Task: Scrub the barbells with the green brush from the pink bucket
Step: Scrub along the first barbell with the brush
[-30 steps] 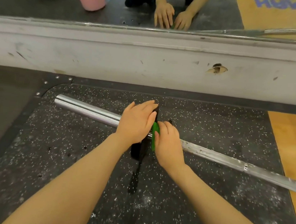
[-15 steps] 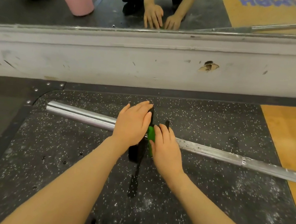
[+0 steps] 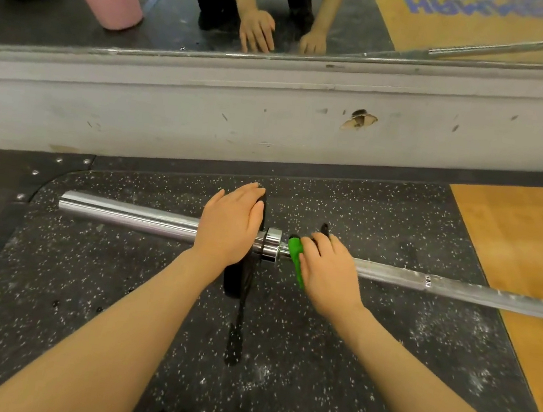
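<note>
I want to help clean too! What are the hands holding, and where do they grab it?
The right hand grips the green brush over its top, against the barbell. The left hand lies flat on the sleeve, gripping nothing.

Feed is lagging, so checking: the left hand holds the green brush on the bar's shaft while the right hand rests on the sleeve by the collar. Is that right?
Not quite: the hands are swapped. In the head view the right hand holds the green brush on the bar's shaft, while the left hand rests on the sleeve by the collar.
</note>
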Tool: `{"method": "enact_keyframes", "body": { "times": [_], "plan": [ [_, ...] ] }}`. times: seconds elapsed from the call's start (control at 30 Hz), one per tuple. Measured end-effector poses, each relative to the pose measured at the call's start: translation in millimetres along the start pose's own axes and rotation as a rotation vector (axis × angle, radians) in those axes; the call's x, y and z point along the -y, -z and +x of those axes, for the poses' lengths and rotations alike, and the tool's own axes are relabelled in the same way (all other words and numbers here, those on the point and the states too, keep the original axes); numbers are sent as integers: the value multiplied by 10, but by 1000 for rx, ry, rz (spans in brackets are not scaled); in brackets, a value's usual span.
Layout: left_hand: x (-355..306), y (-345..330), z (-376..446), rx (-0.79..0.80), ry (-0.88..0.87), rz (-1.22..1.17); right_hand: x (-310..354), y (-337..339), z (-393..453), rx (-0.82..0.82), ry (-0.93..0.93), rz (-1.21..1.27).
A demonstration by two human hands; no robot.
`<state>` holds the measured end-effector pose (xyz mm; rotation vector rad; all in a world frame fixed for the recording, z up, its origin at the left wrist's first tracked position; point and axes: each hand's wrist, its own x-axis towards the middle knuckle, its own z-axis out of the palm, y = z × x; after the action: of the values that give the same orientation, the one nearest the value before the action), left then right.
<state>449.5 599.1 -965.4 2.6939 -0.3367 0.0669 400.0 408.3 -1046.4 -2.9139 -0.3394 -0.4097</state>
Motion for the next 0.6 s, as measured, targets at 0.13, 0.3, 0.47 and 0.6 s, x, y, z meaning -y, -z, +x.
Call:
{"method": "enact_keyframes", "body": {
  "times": [0.13, 0.3, 0.47, 0.6],
  "plan": [
    [9, -6, -5, -3, -4, 15, 128, -88, 51, 9, -3, 14],
    [21, 0, -30, 8, -13, 2, -132, -17, -48, 12, 3, -12],
    [-9, 3, -42, 0, -6, -25, -436, 84, -193, -12, -41, -42],
    [-20, 5, -39, -7, -3, -23, -287, 60, -121, -11, -83, -1]
  ]
}}
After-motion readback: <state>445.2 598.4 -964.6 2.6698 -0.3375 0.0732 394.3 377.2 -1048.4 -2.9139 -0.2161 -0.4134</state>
